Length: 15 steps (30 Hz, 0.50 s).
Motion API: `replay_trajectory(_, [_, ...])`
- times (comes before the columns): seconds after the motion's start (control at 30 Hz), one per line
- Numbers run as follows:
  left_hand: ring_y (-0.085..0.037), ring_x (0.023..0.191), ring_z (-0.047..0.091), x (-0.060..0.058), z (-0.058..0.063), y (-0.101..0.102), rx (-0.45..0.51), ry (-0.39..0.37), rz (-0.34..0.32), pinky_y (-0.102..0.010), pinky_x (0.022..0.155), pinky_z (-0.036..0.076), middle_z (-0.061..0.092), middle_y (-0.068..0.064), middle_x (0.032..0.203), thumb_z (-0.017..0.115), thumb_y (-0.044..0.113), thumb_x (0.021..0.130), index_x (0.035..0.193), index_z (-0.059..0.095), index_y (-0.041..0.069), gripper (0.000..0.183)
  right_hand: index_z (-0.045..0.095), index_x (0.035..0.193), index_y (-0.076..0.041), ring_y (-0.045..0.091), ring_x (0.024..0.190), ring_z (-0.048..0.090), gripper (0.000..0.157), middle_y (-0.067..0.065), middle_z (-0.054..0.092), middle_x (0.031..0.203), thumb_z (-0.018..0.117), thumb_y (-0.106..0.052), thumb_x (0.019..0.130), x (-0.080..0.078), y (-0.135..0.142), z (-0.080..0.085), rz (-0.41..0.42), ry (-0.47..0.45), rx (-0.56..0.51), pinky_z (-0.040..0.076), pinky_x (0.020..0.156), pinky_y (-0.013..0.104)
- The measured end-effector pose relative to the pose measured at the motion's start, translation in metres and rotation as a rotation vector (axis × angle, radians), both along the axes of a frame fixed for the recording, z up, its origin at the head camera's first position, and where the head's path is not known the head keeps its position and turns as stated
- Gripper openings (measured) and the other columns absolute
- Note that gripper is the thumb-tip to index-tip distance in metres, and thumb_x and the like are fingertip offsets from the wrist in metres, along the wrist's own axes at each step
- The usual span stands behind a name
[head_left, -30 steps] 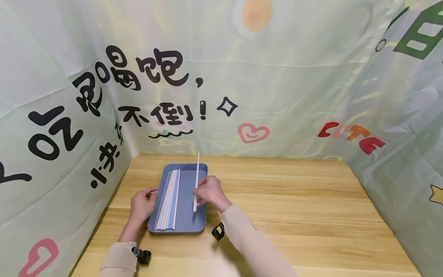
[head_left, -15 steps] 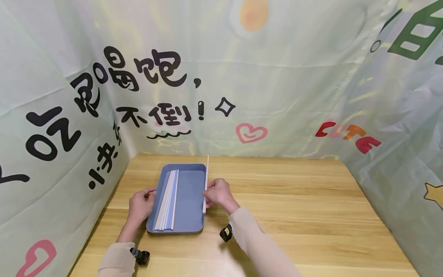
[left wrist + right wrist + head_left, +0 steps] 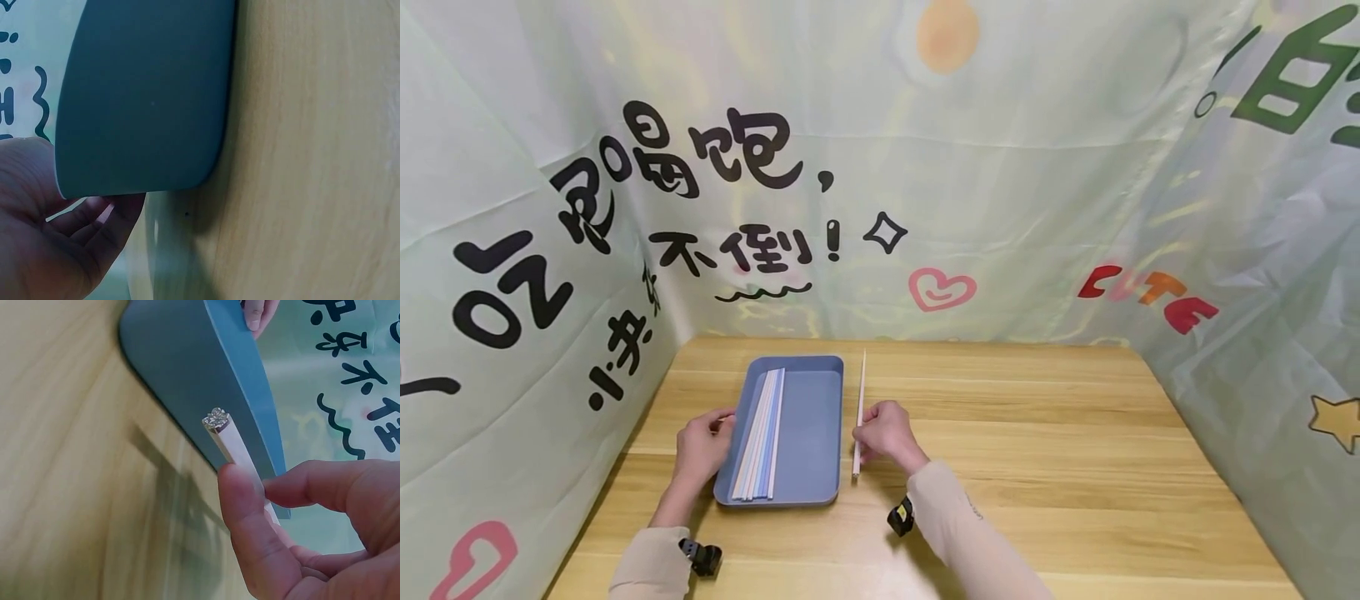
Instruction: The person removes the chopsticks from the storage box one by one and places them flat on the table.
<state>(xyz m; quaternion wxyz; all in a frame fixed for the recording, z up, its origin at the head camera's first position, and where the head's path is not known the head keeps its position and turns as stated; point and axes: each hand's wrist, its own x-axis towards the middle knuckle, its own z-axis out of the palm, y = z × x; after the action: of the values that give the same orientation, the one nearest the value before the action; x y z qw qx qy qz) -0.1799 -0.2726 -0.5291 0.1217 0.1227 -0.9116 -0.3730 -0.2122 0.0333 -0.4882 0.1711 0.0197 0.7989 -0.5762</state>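
A blue-grey rectangular tray [image 3: 810, 425] lies on the left part of the table. Several slim chopsticks [image 3: 762, 442], white, pinkish and blue, rest side by side along its left half. My left hand [image 3: 702, 448] holds the tray's left rim; in the left wrist view its fingers [image 3: 119, 225] reach beneath the edge. Just right of the tray, my right hand [image 3: 889, 435] pinches a pale pinkish chopstick [image 3: 861, 387] between thumb and fingers. The right wrist view shows that chopstick's silvery, ornamented end [image 3: 217, 420] raised above the table.
The wooden tabletop [image 3: 1037, 458] stretches away to the right of the tray. Printed cloth walls [image 3: 1037, 192] enclose the table at the back, left and right. Small black cameras [image 3: 901, 517] are worn at both wrists.
My right hand has carried the chopstick from over the tray, across its right rim, to a place right of it and lower. The left hand stays at the tray's left rim.
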Motion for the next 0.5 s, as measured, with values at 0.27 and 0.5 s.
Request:
replay_trajectory(0.27, [-0.026, 0.082, 0.066, 0.0007, -0.0007, -0.0006, -0.008, 0.012, 0.001, -0.033, 0.072, 0.049, 0.074, -0.017, 0.094, 0.062, 0.017, 0.104, 0.124, 0.075, -0.001, 0.029, 0.061, 0.093, 0.005, 0.018, 0.049, 0.067, 0.012, 0.017, 0.069, 0.070, 0.069, 0.012, 0.086, 0.0043, 0.0031, -0.0068, -0.013, 0.009, 0.048, 0.062, 0.055, 0.033])
replay_trajectory(0.5, [-0.023, 0.080, 0.064, 0.0015, -0.0001, 0.0000, -0.013, 0.017, 0.002, -0.031, 0.070, 0.048, 0.074, -0.016, 0.093, 0.063, 0.016, 0.105, 0.124, 0.075, 0.000, 0.028, 0.060, 0.088, 0.003, 0.016, 0.045, 0.064, 0.014, 0.016, 0.068, 0.065, 0.070, 0.012, 0.085, 0.0080, 0.0056, -0.0106, -0.031, -0.006, 0.067, 0.061, 0.054, 0.034])
